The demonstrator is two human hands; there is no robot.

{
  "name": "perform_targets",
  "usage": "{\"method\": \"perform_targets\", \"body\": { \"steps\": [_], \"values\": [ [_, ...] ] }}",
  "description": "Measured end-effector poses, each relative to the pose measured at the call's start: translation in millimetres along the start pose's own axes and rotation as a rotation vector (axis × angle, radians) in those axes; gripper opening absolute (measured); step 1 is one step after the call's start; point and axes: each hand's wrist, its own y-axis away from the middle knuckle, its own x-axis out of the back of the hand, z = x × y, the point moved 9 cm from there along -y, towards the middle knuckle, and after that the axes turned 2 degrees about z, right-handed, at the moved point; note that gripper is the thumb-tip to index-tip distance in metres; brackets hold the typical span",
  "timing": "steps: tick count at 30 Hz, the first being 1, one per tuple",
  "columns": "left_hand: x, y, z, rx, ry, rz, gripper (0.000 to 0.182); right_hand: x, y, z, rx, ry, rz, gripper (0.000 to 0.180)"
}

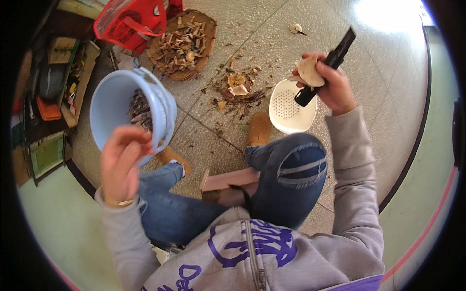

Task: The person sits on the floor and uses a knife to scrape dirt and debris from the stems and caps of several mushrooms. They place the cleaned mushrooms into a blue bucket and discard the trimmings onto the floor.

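Note:
My right hand (336,85), raised at the right, grips a black knife-like tool (338,51) together with a pale, mushroom-like piece (310,71). Below that hand, a white perforated plastic basket (285,103) rests on the floor. My left hand (125,158) is blurred, its fingers bent and nothing visible in them. It hovers at the near rim of a light blue bucket (109,98). Dark, strip-like pieces (140,112) lie inside the bucket, partly covered by its wall and my hand.
A woven tray (209,36) at the back holds pale and brown scraps, beside a red bag (145,25). Loose debris (238,85) and one pale piece (296,28) lie on the speckled floor. A cluttered shelf (43,123) stands left. A low pink-topped stool (229,180) is between my legs.

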Motion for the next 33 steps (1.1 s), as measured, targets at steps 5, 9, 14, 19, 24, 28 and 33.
{"method": "perform_targets", "body": {
  "steps": [5, 9, 14, 19, 24, 28, 33],
  "values": [
    [-103.0, 8.8, -33.2, 0.365, 0.735, -0.241, 0.051, -187.8, 33.6, -44.5, 0.023, 0.252, -0.334, 0.031],
    [-116.1, 15.0, -36.3, 0.397, 0.881, -0.462, 0.057, -246.6, 60.5, 1.8, -0.016, 0.291, -0.394, 0.03],
    [-81.2, 39.2, -73.4, 0.461, 0.863, -0.329, 0.049, -255.1, 82.3, 26.5, -0.026, 0.046, -0.255, 0.033],
    [-26.2, 55.0, -50.5, 0.176, 0.682, -0.156, 0.033, -241.5, 86.5, 72.4, -0.11, 0.018, -0.058, 0.029],
    [-33.9, 70.8, -25.1, -0.068, 0.321, -0.096, 0.021, -231.5, 85.7, 107.4, -0.123, 0.04, 0.022, 0.031],
    [-36.7, 64.5, -44.1, -0.098, 0.144, -0.006, 0.036, -231.3, 104.8, 113.9, -0.218, 0.061, -0.054, 0.034],
    [-34.8, 58.8, -48.8, -0.25, -0.164, 0.037, 0.042, -231.8, 111.7, 109.3, -0.166, 0.175, -0.124, 0.036]
  ]
}}
